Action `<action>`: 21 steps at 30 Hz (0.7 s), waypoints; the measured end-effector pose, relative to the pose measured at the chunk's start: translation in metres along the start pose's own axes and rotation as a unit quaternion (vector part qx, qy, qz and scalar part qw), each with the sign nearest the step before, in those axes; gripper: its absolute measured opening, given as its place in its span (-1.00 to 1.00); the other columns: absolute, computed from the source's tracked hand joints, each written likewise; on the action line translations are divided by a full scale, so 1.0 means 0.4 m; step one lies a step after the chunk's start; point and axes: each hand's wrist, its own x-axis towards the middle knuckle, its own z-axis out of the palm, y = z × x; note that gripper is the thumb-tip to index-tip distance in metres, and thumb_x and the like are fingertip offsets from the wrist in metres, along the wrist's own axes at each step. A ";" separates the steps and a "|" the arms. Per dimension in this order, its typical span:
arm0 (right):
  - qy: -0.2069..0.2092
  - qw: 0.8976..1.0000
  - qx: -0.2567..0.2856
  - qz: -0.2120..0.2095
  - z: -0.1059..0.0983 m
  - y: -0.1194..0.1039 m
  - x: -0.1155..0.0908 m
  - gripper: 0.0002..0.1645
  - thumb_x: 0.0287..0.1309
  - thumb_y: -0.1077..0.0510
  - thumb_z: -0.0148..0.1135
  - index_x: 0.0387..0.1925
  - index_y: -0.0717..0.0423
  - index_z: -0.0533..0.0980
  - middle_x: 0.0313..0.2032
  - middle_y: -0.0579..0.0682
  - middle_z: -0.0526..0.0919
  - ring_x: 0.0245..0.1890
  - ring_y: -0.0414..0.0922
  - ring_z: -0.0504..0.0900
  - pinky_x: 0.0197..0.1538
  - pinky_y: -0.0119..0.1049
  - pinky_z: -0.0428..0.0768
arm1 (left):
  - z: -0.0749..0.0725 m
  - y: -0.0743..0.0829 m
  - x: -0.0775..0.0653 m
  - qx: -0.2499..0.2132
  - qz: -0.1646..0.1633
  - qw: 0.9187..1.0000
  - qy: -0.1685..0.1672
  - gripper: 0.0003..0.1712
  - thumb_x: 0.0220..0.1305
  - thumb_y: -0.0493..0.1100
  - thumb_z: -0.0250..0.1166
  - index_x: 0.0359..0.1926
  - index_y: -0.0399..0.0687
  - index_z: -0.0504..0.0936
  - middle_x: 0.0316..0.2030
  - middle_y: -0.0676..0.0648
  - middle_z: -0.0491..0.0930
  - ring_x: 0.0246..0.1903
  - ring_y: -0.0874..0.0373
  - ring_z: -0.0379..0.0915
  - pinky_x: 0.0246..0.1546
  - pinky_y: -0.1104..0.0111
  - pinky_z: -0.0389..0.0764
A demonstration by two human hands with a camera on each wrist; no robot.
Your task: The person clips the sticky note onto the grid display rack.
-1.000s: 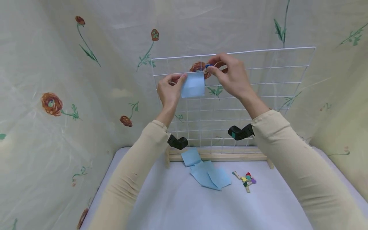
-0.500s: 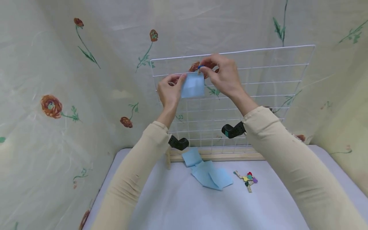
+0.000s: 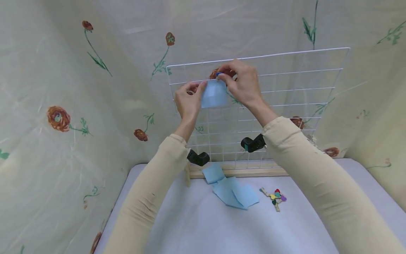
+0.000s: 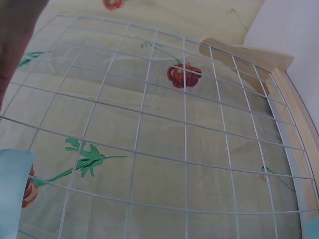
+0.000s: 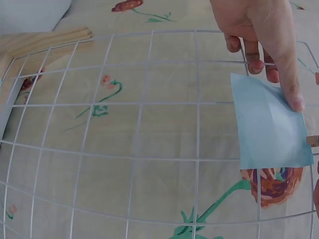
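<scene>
A light blue paper square (image 3: 214, 95) lies against the upper left part of a white wire grid (image 3: 298, 89). My left hand (image 3: 188, 100) pinches its upper left corner, thumb in front and fingers behind the wires, as the right wrist view shows. At the paper's top edge, my right hand (image 3: 242, 83) pinches a small wooden clothespin with a blue head (image 3: 219, 74). The clothespin's wooden tip (image 5: 312, 141) overlaps the paper's edge in the right wrist view. Part of the right hand (image 4: 15, 45) shows at the left wrist view's upper left.
Several blue paper squares (image 3: 229, 194) lie overlapping on the white table (image 3: 206, 229) before the grid's wooden base (image 3: 247, 173). Right of them is a cluster of small clothespins (image 3: 275, 198) with coloured heads. A flower-patterned curtain (image 3: 127, 42) hangs behind and at both sides.
My right hand has moved left and brought the blue-headed clothespin from beside the paper to its top edge. The left hand keeps its pinch on the paper.
</scene>
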 end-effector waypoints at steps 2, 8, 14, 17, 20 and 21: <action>-0.002 1.000 -0.002 0.004 0.004 0.000 0.000 -0.82 0.18 0.16 0.24 -0.24 0.19 0.62 -0.27 0.09 0.68 -0.31 -0.07 0.62 -0.16 -0.25 0.59 | -0.001 -0.002 0.001 0.002 0.001 1.000 -0.001 -0.63 0.07 0.22 0.34 -0.28 0.07 0.74 -0.49 0.09 0.48 -0.44 0.26 0.34 -0.50 0.52 0.34; -0.012 1.000 0.005 0.012 0.008 -0.001 -0.004 -0.82 0.17 0.19 0.24 -0.21 0.19 0.61 -0.24 0.10 0.67 -0.28 -0.06 0.62 -0.14 -0.23 0.61 | -0.004 -0.003 0.001 0.000 0.015 1.000 -0.001 -0.63 0.06 0.21 0.36 -0.32 0.04 0.74 -0.53 0.13 0.45 -0.50 0.29 0.32 -0.53 0.52 0.30; -0.012 1.000 0.010 0.013 0.010 0.001 -0.006 -0.82 0.18 0.19 0.23 -0.21 0.21 0.61 -0.21 0.11 0.67 -0.28 -0.06 0.62 -0.15 -0.23 0.61 | -0.001 -0.001 0.002 -0.003 0.023 1.000 0.000 -0.63 0.06 0.20 0.36 -0.32 0.03 0.75 -0.53 0.14 0.45 -0.51 0.30 0.32 -0.52 0.52 0.30; -0.013 1.000 0.012 0.016 0.011 0.000 -0.007 -0.82 0.17 0.19 0.24 -0.21 0.20 0.61 -0.21 0.11 0.67 -0.30 -0.07 0.61 -0.19 -0.26 0.60 | 0.001 -0.002 0.001 -0.001 0.019 1.000 -0.001 -0.62 0.06 0.21 0.35 -0.31 0.04 0.74 -0.51 0.12 0.46 -0.50 0.28 0.32 -0.52 0.51 0.30; -0.015 1.000 0.010 0.020 0.012 -0.006 -0.005 -0.81 0.17 0.19 0.24 -0.21 0.20 0.61 -0.23 0.11 0.67 -0.35 -0.07 0.61 -0.24 -0.30 0.57 | 0.001 -0.002 0.000 0.002 0.017 1.000 0.001 -0.62 0.05 0.22 0.35 -0.31 0.04 0.75 -0.51 0.11 0.47 -0.49 0.27 0.32 -0.51 0.51 0.30; -0.017 1.000 0.009 0.022 0.011 -0.009 -0.004 -0.81 0.18 0.19 0.24 -0.20 0.20 0.61 -0.23 0.11 0.67 -0.37 -0.06 0.61 -0.26 -0.31 0.55 | 0.001 -0.002 0.001 0.002 0.016 1.000 0.003 -0.62 0.05 0.22 0.35 -0.31 0.04 0.75 -0.51 0.10 0.47 -0.49 0.27 0.33 -0.51 0.51 0.30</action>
